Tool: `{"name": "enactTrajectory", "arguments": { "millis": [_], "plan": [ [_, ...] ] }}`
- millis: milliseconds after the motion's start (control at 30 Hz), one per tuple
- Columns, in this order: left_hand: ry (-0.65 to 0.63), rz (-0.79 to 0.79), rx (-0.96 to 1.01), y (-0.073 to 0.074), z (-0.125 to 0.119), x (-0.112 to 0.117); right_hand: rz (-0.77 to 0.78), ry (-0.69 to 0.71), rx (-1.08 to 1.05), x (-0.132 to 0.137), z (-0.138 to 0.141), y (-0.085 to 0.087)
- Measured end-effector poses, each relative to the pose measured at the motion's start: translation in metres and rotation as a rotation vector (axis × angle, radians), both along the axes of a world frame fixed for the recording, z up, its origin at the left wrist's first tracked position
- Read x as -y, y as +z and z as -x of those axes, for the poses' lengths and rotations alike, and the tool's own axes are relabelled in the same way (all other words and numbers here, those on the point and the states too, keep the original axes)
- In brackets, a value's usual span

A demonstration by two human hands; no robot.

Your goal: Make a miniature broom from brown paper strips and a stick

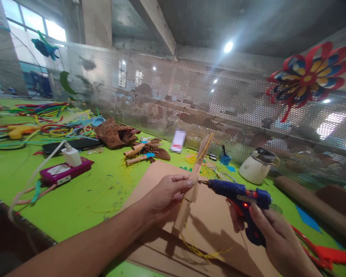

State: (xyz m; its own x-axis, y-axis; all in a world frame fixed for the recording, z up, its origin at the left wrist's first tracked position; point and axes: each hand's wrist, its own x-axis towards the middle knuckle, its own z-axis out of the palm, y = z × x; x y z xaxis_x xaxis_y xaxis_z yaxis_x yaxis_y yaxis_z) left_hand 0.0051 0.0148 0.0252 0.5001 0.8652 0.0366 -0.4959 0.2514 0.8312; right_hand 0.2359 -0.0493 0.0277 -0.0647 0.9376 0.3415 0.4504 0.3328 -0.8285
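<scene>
Pinched in the fingers of my left hand (174, 188) is a rolled brown paper craft piece (182, 215), tilted upright, with a yellow string along its top and loose yellow strands (203, 252) at its lower end. My right hand (273, 234) is wrapped round the grip of a dark blue glue gun (233, 190) whose red light glows. The gun's nozzle points left, right beside the paper piece near my left fingertips; whether it touches, I cannot tell. Beneath both hands lies a stack of brown cardboard sheets (150, 184).
Similar brown paper rolls (140, 156) lie behind the cardboard. A purple power strip (65, 173) with a white plug and cable is at left. A white kettle-like container (255, 167) stands at right, and red-handled scissors (314, 246) lie nearer. A perforated metal screen (161, 104) borders the green table.
</scene>
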Motion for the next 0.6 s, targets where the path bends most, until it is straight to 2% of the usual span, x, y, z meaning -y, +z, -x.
{"name": "enactTrajectory", "arguments": {
  "millis": [167, 300, 600],
  "plan": [
    [-0.003, 0.024, 0.025, 0.000, 0.001, -0.002, 0.045, 0.073, 0.115, -0.001, -0.004, -0.002],
    [0.012, 0.064, 0.032, 0.000, 0.000, -0.002, 0.056, 0.028, 0.117, 0.001, 0.001, -0.002],
    [0.070, 0.114, 0.015, -0.004, -0.001, -0.005, 0.075, 0.042, 0.110, 0.005, 0.006, -0.001]
  ]
}}
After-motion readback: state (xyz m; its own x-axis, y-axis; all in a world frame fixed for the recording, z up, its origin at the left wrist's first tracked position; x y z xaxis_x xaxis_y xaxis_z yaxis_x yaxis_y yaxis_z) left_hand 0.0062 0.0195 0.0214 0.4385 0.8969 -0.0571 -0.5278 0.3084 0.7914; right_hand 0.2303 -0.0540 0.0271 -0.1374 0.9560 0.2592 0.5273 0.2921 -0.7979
